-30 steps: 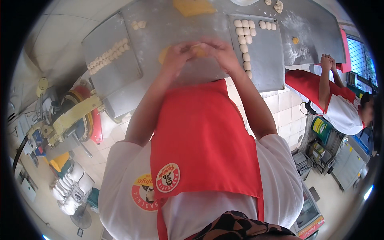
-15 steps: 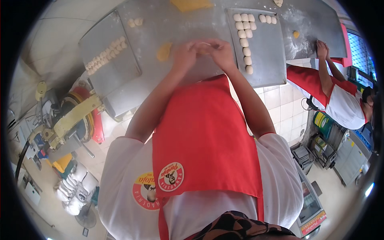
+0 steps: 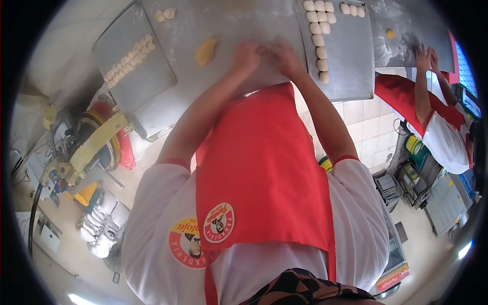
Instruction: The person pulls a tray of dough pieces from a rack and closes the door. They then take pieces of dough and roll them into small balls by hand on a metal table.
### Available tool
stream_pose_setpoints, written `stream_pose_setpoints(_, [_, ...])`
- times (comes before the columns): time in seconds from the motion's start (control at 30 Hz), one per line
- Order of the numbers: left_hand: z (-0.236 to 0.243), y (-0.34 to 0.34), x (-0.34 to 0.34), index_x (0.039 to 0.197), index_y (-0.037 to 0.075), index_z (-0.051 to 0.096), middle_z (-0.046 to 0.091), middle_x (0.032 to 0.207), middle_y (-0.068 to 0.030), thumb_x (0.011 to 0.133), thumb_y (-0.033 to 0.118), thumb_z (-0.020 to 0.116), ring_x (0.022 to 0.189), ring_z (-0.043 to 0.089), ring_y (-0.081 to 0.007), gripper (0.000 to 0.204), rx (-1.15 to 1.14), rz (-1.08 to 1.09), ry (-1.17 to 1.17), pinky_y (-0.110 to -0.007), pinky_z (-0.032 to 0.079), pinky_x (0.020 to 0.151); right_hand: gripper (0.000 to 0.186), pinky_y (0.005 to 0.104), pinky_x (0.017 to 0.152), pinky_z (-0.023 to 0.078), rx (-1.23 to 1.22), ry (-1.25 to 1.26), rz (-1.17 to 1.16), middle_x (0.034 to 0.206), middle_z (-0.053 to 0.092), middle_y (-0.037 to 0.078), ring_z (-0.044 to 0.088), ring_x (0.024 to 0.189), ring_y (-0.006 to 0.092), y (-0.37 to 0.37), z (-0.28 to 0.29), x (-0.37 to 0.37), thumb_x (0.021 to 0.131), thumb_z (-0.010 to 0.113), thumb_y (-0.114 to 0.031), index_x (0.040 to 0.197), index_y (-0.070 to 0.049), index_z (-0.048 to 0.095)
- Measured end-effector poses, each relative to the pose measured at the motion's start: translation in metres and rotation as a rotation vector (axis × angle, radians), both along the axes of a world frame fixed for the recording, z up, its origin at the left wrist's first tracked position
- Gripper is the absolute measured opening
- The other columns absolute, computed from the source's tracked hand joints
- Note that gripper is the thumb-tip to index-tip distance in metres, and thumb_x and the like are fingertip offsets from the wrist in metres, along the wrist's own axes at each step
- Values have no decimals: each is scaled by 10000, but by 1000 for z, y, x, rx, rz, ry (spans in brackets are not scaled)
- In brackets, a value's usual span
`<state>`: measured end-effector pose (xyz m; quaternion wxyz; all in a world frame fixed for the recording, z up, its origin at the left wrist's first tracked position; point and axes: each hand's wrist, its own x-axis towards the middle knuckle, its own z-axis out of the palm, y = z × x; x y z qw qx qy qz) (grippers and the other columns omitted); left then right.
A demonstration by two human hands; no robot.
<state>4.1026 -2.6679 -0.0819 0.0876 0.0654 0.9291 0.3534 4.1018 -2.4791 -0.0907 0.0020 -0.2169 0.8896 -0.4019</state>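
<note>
My left hand (image 3: 247,56) and my right hand (image 3: 285,58) are close together above the steel worktable (image 3: 244,23), in front of my red apron. Both look curled inward with fingertips nearly meeting, though motion blurs them. Whatever is between the fingers is too small and smeared to name. To the left of my left hand, a yellow lump of dough (image 3: 206,52) lies on the table. On the right, a metal tray (image 3: 351,61) carries rows of pale round dough balls (image 3: 318,39).
Another tray (image 3: 147,76) at the left holds a line of small dough pieces (image 3: 129,61). A few loose pieces (image 3: 165,14) lie near it. A co-worker (image 3: 427,112) works at the right with both hands on the floured table. Yellow machinery (image 3: 99,142) stands at the lower left.
The view has shifted, so the table and trays sit higher in the picture. My hands have drawn slightly apart and are more blurred. The co-worker's hands have spread apart.
</note>
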Motion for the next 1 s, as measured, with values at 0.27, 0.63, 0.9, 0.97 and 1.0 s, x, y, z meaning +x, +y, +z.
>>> stream_pose_setpoints(0.27, [-26,-7,4,1121,96,739,637,1036,-160,859,129,719,937,649,-387,265,93,-66,166,-466,529,805,224,476,768,541,151,-34,-112,986,682,144,681,880,371,-14,6,-8,823,729,-97,1046,-93,756])
stream_pose_setpoints(0.63, [-33,5,15,1163,-13,659,743,950,-131,868,84,717,852,737,-288,316,234,345,-38,-384,569,765,330,418,879,556,145,-522,-77,1007,746,167,720,976,312,-30,22,-40,832,730,-260,1091,-56,749])
stream_pose_setpoints(0.9, [-38,6,59,1376,-33,464,757,1030,-145,933,33,605,799,749,-230,469,301,435,-91,-358,584,746,538,487,1071,457,257,36,-283,1489,527,146,525,1339,353,-83,32,-56,907,655,-380,1376,-121,611])
stream_pose_setpoints(0.97, [-39,0,52,1355,-34,484,755,1048,-147,962,35,561,805,747,-231,406,295,447,-187,-363,582,749,562,534,1126,388,558,158,-162,1554,443,130,447,1403,378,-78,10,-35,942,628,-415,1422,-129,569])
stream_pose_setpoints(1.0, [-42,-4,54,1348,-34,490,753,1059,-148,973,32,540,815,746,-230,385,243,425,-205,-365,581,751,556,554,1144,359,573,185,-146,1566,429,129,424,1422,384,-76,2,-30,959,612,-422,1432,-132,561])
